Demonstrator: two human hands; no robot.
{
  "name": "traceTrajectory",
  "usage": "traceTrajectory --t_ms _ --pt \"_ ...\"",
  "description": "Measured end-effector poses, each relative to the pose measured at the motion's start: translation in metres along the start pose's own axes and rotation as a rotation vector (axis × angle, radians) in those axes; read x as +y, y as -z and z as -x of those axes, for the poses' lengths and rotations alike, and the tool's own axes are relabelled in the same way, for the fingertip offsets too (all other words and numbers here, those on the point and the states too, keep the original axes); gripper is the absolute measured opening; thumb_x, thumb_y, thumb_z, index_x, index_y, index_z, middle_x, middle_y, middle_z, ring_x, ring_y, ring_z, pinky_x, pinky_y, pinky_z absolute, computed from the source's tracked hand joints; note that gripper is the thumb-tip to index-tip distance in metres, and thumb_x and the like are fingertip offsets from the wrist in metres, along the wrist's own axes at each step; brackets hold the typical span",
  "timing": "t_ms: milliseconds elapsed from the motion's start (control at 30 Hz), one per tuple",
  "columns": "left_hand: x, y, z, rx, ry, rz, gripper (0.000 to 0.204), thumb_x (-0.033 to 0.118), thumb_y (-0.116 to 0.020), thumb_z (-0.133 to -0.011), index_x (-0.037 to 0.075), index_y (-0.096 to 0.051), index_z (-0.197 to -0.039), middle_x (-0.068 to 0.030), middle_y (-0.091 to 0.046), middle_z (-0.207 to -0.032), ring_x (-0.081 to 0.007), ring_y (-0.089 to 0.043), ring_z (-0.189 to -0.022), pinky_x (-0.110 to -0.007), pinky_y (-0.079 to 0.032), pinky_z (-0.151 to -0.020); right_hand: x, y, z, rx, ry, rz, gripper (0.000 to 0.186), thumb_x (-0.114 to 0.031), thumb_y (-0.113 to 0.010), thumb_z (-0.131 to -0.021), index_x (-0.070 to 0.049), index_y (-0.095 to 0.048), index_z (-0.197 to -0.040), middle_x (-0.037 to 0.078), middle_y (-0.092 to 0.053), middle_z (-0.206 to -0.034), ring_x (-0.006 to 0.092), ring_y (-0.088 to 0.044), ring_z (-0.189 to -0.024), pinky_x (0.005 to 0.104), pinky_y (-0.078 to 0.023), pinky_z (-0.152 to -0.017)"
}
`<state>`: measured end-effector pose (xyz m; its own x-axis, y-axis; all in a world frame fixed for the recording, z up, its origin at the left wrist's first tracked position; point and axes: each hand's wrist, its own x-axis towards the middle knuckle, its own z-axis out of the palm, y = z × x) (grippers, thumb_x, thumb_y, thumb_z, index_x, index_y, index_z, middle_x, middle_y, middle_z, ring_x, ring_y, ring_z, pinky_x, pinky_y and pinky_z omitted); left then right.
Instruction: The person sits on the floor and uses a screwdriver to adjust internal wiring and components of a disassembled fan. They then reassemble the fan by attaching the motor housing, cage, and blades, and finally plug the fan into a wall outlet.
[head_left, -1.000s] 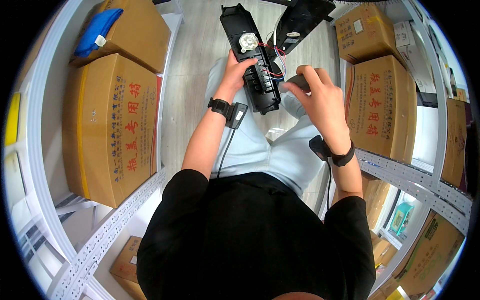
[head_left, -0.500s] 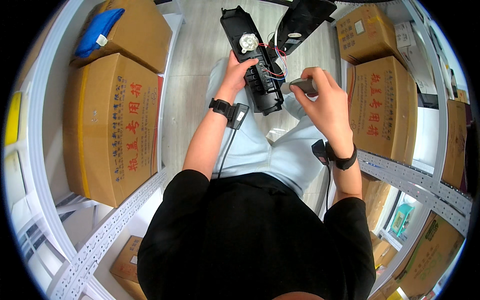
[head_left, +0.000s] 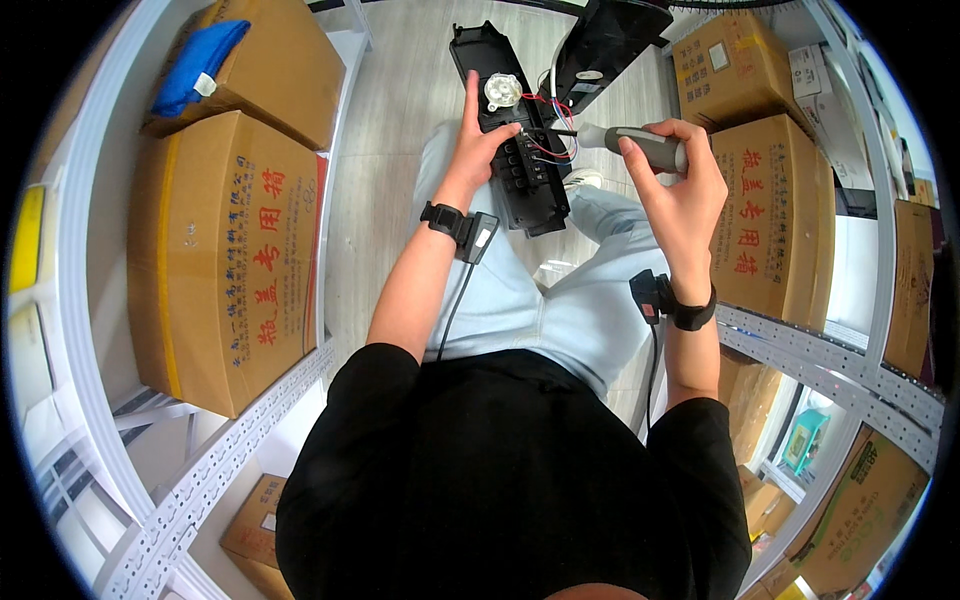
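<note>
While a grey-handled screwdriver [head_left: 648, 148] is gripped by the thumb and fingers of the right hand [head_left: 688, 188], its dark shaft is pointed across the right long edge of the black housing [head_left: 538, 207]; whether its tip touches cannot be told. Over the lap, the housing is gripped at its left long edge by the left hand [head_left: 468, 158], one finger stretched along that edge, the thumb laid across. A clear round part [head_left: 502, 92] is seated toward the far edge, and thin wires [head_left: 555, 103] are strung beside it.
</note>
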<state>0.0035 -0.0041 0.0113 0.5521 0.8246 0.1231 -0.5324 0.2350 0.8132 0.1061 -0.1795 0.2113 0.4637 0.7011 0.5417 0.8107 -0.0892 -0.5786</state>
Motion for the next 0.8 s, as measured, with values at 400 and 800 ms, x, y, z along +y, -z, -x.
traceTrajectory --t_ms 400,800 --pt "-0.002 0.006 0.003 -0.126 0.192 0.030 0.022 0.005 -0.067 -0.087 0.007 -0.060 -0.108 -0.0027 -0.062 -0.103 -0.0100 -0.058 -0.093 -0.025 -0.049 -0.079 0.008 -0.017 -0.008 0.062 -0.044 -0.029 0.028 -0.018 -0.078 -0.078 -0.003 -0.060 -0.095 0.008 -0.066 -0.080 0.0121 -0.062 -0.066 0.0251 -0.050 -0.059" --pt "-0.009 0.011 0.001 -0.057 0.167 0.022 0.015 0.020 -0.059 -0.096 0.006 -0.061 -0.100 0.0003 -0.060 -0.100 -0.0082 -0.052 -0.093 -0.025 -0.044 -0.083 0.025 -0.011 -0.015 0.289 -0.134 -0.432 0.040 -0.017 -0.080 -0.078 -0.007 -0.058 -0.109 0.005 -0.064 -0.096 0.0111 -0.060 -0.084 0.0232 -0.048 -0.074"
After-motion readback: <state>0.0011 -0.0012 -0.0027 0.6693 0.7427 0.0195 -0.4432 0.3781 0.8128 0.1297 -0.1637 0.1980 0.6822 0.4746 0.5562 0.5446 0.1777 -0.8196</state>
